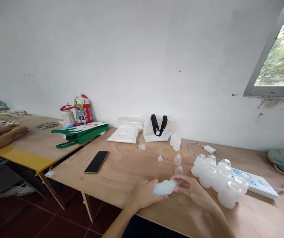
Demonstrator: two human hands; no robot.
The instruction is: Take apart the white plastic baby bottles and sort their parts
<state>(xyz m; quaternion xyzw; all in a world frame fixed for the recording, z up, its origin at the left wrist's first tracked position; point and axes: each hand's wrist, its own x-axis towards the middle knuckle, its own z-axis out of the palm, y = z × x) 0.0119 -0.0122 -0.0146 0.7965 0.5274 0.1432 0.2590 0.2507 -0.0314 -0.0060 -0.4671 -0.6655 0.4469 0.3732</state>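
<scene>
My left hand [144,194] is wrapped round a small milky plastic bottle [163,187], which lies on its side just above the wooden table [122,178]. My right hand [190,189] pinches a clear cap [177,182] at the bottle's mouth. Just beyond my hands lie loose clear caps [179,170] and a small nipple piece [160,159]. A cluster of several capped bottles [217,178] stands to the right of my right hand.
A black phone [96,162] lies at the table's left. At the back are white pouches [124,134], a white bag with black handles [158,128], a charger with cable [209,149] and a power strip [258,183]. Another person's arms [3,135] rest on the left table beside a green bag [81,133].
</scene>
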